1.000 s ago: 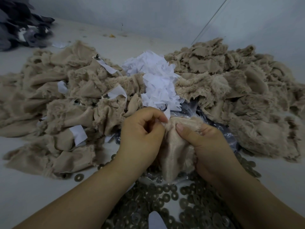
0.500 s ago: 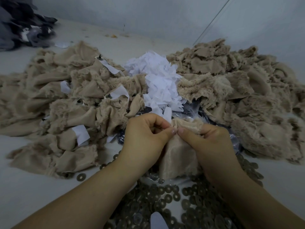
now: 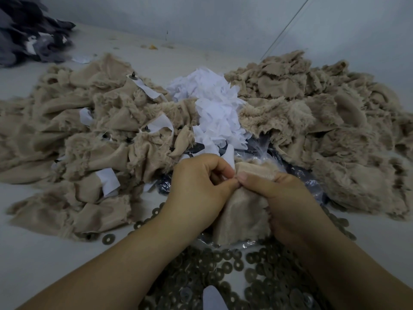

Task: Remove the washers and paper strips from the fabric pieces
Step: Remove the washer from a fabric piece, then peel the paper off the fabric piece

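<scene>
1. Two hands pinch one beige plush fabric piece (image 3: pixel 242 211) at the worktop's near edge, thumbs touching: left hand (image 3: pixel 197 189), right hand (image 3: pixel 279 198).
2. Soft, limp, light; grip beside the white paper strip (image 3: pixel 229 156).
3. Loose washers (image 3: pixel 223 276) lie below.

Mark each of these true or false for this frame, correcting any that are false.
1. Both hands hold one tan fabric piece. True: left hand, right hand.
2. The loose washers lie far behind the white paper heap. False: they lie nearest the camera, under the forearms.
3. The left fabric pile has paper strips in it. True.
4. The white paper heap sits to the right of both tan piles. False: it sits between them.
5. Dark cloth lies at the far left. True.
</scene>
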`<action>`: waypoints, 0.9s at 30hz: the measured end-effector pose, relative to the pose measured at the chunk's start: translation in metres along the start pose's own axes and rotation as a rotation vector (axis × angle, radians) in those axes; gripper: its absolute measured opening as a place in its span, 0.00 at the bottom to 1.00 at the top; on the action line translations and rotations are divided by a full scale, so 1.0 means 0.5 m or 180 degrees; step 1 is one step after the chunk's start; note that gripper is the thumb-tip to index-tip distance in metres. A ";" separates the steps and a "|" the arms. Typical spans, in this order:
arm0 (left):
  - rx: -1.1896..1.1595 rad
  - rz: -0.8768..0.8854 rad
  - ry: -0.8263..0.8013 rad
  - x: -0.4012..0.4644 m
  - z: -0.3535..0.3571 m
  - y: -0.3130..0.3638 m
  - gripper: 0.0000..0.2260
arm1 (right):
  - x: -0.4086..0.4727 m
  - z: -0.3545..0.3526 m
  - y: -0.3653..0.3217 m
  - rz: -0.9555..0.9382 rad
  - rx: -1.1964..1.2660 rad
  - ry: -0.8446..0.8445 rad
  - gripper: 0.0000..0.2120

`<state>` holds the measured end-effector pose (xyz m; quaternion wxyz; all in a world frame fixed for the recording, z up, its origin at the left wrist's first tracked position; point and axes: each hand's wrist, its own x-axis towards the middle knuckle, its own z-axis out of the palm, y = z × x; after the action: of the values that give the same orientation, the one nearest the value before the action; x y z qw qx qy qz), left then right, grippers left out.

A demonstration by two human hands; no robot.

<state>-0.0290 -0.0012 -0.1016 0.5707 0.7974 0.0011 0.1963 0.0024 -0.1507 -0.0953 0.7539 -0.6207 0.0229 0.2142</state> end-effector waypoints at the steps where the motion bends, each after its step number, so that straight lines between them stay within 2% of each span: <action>1: -0.0023 -0.0001 -0.0044 0.000 0.000 0.000 0.08 | 0.002 -0.001 -0.001 0.0077 0.0011 0.0036 0.14; 3: -0.0077 0.0031 -0.0113 -0.001 0.000 0.000 0.08 | 0.007 -0.004 -0.002 0.0113 -0.0020 0.0167 0.08; 7: -0.0134 0.0233 0.0021 -0.003 0.000 -0.001 0.08 | 0.008 -0.005 0.004 -0.0217 -0.0213 0.0439 0.02; 10: -0.0150 0.0257 0.0149 0.000 -0.003 -0.001 0.10 | 0.005 -0.002 0.008 -0.0526 -0.0382 0.0490 0.04; 14: -0.0908 -0.0440 0.0105 0.005 -0.004 -0.001 0.16 | 0.004 0.000 0.008 -0.0608 -0.0523 0.0479 0.03; 17: -0.1247 -0.0664 0.0261 0.008 -0.005 -0.001 0.12 | 0.003 0.004 0.002 -0.0750 -0.0807 0.0585 0.09; 19: -0.1214 -0.0488 0.0345 0.005 -0.003 -0.001 0.10 | -0.001 0.009 -0.001 -0.0884 -0.1020 0.0596 0.14; 22: -0.0682 0.0159 0.0249 -0.007 0.004 0.001 0.07 | -0.002 0.013 0.002 -0.0988 -0.1128 0.0623 0.19; 25: 0.0024 0.0781 0.0050 -0.010 0.010 -0.003 0.07 | 0.000 0.011 0.004 -0.1018 -0.1317 0.0706 0.19; 27: 0.0184 0.1045 0.0046 -0.003 0.007 -0.008 0.07 | 0.003 0.007 0.003 -0.0924 -0.1176 0.0695 0.18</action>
<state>-0.0284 -0.0033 -0.1067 0.5077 0.8015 -0.1195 0.2925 0.0024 -0.1469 -0.0966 0.6437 -0.7641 -0.0247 0.0360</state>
